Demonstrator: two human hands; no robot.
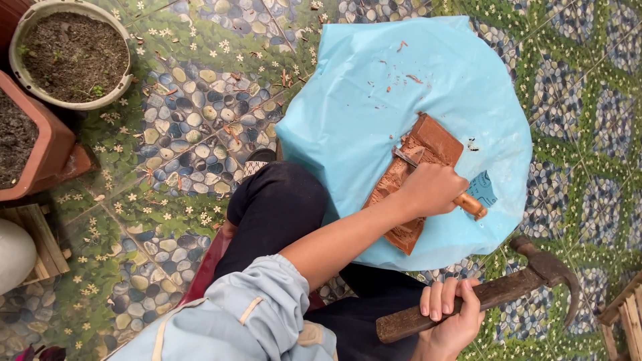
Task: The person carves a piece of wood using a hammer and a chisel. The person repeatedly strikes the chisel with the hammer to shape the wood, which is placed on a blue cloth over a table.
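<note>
We hold a chisel (435, 175) in our left hand (431, 190), fingers closed around it, its blade on the wooden block (428, 144) that lies on the light blue sheet (374, 93). Our right hand (448, 314) grips a hammer (508, 287), held low beside it. The block's near part already shows carved relief (a few chips lie around), while the far end looks plain.

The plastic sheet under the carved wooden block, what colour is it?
Light blue plastic sheet, plain with scattered wood chips; the head view shows it.
</note>
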